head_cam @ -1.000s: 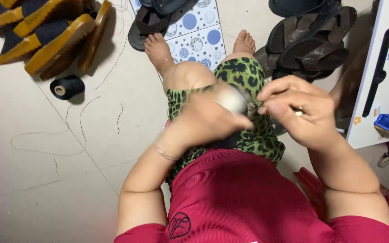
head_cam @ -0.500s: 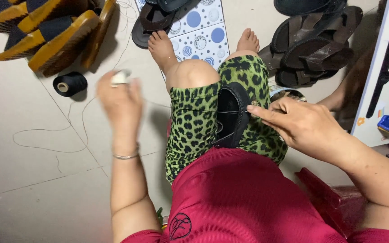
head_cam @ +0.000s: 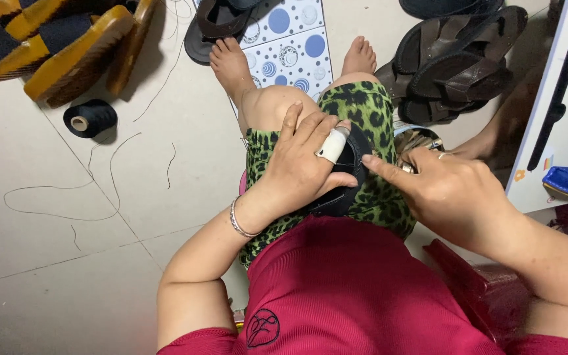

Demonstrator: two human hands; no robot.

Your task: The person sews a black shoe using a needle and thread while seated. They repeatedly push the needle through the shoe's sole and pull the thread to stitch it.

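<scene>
Our left hand [head_cam: 300, 164] lies palm down with fingers spread flat over the black sandal [head_cam: 343, 177] on our lap, one finger capped with a white guard [head_cam: 332, 146]. Our right hand [head_cam: 448, 190] reaches in from the side, forefinger and thumb pinched at the sandal's edge; what they pinch is too small to tell. A black thread spool [head_cam: 90, 118] stands well apart on the floor [head_cam: 47, 263].

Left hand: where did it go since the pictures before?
The left hand swung out over the floor, then came back onto the black sandal piece on the lap. The right hand stayed on it. The black thread spool did not move.
</scene>
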